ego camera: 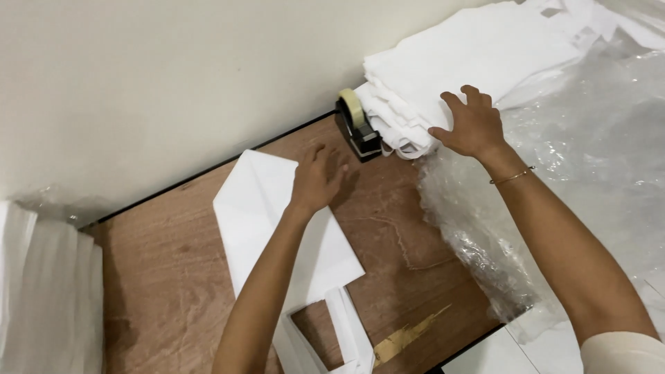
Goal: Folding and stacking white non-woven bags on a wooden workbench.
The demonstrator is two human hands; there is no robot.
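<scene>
I see my left hand [316, 179] near the frame's centre, palm down, fingers loosely spread. My right hand [471, 125], upper right, is splayed wide, forearm running in from the lower right corner.

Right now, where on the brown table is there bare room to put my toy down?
Bare wood shows left of the folded white sheet, beside the white pile, and between that sheet and the crinkly clear plastic. It is crowded near the tape dispenser, where the left hand and right hand meet the stack of white cloth.

Wooden table [173, 277] under folded sheet [277, 228], tape dispenser [359, 128]
</scene>
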